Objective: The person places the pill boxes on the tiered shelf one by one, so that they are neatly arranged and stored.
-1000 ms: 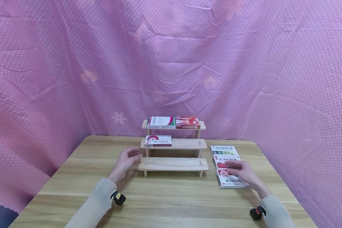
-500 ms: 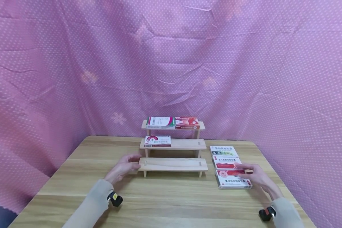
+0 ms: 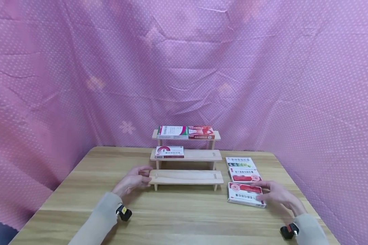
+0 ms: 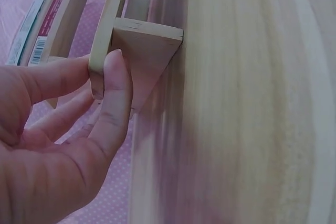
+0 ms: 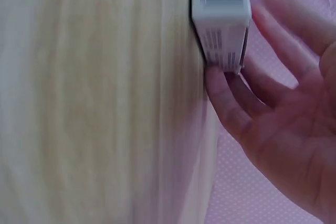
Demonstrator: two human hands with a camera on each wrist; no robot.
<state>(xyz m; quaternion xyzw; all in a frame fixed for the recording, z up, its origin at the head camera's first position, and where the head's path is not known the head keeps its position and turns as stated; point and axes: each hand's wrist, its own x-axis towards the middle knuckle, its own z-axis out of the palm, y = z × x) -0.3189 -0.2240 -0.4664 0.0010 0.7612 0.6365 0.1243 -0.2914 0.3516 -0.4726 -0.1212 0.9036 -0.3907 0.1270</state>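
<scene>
Both forearms (image 3: 95,217) (image 3: 311,229) reach forward, left fingers (image 4: 60,75) pinching the lowest shelf (image 3: 186,177), right fingers (image 5: 283,44) gripping a white-and-red box (image 3: 243,195).

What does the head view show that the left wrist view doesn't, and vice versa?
Only the head view shows the right hand holding the nearest medicine box.
Only the left wrist view shows the broad outer face of the end leg under the lowest wooden shelf.
Both show the left hand pinching that shelf, and the pink polka-dot curtain.
</scene>
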